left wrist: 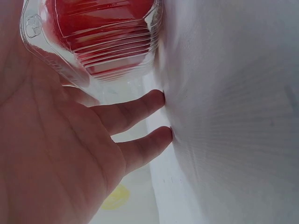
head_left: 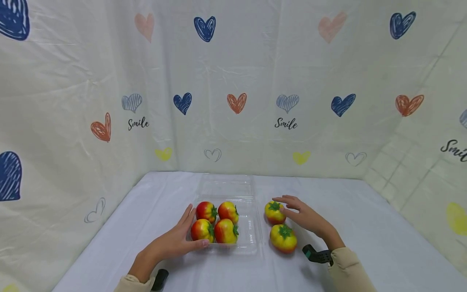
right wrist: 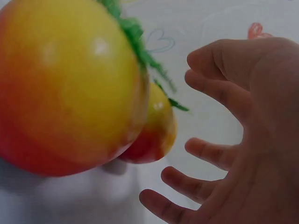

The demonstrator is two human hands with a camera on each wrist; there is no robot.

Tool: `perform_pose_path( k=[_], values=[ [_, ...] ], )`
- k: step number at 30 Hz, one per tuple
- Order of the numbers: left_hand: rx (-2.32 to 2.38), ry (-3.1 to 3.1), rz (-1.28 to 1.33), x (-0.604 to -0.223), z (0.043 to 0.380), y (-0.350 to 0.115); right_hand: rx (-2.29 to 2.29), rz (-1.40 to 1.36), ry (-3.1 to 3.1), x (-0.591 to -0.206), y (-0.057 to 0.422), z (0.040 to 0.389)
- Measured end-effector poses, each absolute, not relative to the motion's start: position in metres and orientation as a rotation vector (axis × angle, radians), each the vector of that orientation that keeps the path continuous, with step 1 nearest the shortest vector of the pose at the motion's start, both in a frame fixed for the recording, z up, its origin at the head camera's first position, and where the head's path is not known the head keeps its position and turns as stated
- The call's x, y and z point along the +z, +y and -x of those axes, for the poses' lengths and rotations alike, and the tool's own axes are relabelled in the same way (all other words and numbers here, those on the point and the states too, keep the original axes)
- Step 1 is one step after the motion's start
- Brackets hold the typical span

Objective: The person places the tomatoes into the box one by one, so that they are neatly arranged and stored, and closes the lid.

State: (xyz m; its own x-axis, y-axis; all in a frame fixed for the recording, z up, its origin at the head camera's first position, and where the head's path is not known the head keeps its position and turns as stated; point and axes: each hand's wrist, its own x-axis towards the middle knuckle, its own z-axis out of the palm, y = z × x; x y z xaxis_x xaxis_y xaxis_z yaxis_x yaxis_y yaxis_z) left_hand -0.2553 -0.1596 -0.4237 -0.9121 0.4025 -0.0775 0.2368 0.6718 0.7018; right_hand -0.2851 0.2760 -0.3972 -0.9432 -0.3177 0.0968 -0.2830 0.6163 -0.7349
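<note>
A clear plastic clamshell box holds several red-and-yellow toy fruits with green leafy tops. My left hand is spread along the box's left side, thumb at its front edge. In the left wrist view, two fingertips rest on the white cloth beside the ribbed box wall. Right of the box lie two more such fruits, a far one and a near one. My right hand hovers at the far fruit, overlapping its right side; the right wrist view shows its fingers apart and holding nothing.
The box's transparent lid lies folded back behind it. A white cloth covers the table, and a curtain printed with hearts hangs behind and at both sides. Each wrist wears a black strap.
</note>
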Motion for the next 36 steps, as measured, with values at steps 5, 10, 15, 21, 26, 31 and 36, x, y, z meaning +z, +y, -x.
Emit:
perform_pose_path(
  k=[5,10,15,21,26,31,36],
  values=[
    [1.071,2.663,-0.513,-0.426,0.257,-0.160,-1.253,0.532,2.728,-0.409,0.280,0.291],
    [1.063,2.669,-0.514,-0.426,0.257,-0.159,-1.313,0.516,2.715,-0.412,0.280,0.291],
    [1.057,2.671,-0.527,-0.424,0.256,-0.160,-1.349,0.488,2.713,-0.413,0.276,0.290],
    [1.058,2.671,-0.533,-0.423,0.255,-0.160,-1.335,0.426,2.749,-0.418,0.273,0.292],
    [1.054,2.674,-0.531,-0.423,0.255,-0.160,-1.339,0.361,2.767,-0.419,0.272,0.292],
    [1.051,2.676,-0.528,-0.424,0.255,-0.160,-1.345,0.333,2.787,-0.417,0.274,0.289],
    [1.053,2.676,-0.510,-0.425,0.255,-0.160,-1.354,0.305,2.792,-0.418,0.278,0.291]
  ],
)
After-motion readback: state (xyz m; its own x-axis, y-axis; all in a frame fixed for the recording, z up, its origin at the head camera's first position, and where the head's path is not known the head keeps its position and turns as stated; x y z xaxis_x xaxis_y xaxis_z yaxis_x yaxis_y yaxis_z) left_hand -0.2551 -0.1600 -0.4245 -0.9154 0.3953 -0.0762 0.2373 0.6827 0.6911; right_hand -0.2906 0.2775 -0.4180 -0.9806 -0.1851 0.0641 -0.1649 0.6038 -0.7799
